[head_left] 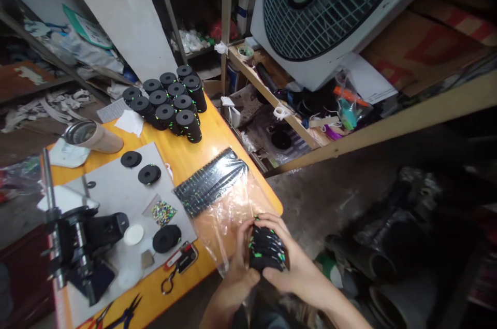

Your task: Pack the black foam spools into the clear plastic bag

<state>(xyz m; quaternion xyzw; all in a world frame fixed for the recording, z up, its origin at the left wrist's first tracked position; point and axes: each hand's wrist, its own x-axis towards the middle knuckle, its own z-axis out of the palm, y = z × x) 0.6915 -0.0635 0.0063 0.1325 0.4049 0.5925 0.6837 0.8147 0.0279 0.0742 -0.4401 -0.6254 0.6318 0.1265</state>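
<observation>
Gripping a black disc stack (pixel 267 251)

Left hand (pixel 243 261) and right hand (pixel 295 261) are both clamped round it, one on each side — green flecks showing along it, right by the near corner of the table (pixel 217 134). Just past that there's a clear plastic bag (pixel 221 225) with a dark row (pixel 209 181) lying inside. Further left, a baggie of colourful beads (pixel 163 212) on a grey board (pixel 130 191). Bunch of upright disc stacks (pixel 167 106) at the far end — and a big fan (pixel 345 2) beyond.
</observation>
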